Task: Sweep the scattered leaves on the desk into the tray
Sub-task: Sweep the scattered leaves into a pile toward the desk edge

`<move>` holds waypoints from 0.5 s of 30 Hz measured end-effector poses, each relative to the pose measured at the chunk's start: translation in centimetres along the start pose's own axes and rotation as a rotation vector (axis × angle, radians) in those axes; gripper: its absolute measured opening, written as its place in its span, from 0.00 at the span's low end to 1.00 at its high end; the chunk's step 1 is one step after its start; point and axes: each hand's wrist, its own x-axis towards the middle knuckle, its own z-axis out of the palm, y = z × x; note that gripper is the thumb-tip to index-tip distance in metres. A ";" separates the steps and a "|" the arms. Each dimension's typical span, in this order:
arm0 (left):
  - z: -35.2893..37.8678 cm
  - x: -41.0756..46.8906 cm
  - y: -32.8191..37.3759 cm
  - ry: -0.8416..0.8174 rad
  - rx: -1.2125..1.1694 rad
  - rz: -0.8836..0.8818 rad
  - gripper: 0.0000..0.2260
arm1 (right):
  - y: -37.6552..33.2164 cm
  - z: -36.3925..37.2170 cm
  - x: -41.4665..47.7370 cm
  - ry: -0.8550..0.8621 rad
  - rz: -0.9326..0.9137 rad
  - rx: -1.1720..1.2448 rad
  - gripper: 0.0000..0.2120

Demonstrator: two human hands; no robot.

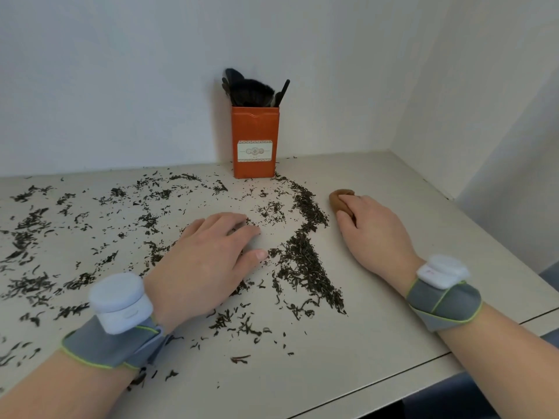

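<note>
Dark dried leaves [305, 261] lie scattered over the pale desk [378, 343], thickest in a ridge running from the tin toward the front centre, and thinner across the left half [33, 225]. My left hand [205, 261] lies palm down on the desk among the leaves, fingers extended toward the ridge. My right hand [375, 231] rests to the right of the ridge, its fingers curled over a small brown tray [338, 198], most of which is hidden under the hand.
An orange tin [255, 143] holding black brushes [251, 89] stands against the back wall at the centre. A white side wall closes the right. The desk's front edge runs diagonally at lower right. Both wrists wear grey straps with white pads.
</note>
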 end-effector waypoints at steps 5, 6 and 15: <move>0.0 0.1 -0.2 0.011 -0.003 -0.003 0.32 | -1.7 0.6 -0.4 -0.001 -0.124 0.012 0.18; 0.0 0.1 -0.2 0.009 -0.001 -0.004 0.32 | -1.9 0.7 -0.6 -0.009 -0.142 0.021 0.18; -0.1 0.1 0.0 0.006 -0.002 -0.012 0.32 | -1.8 -0.2 -0.7 -0.074 -0.133 0.601 0.14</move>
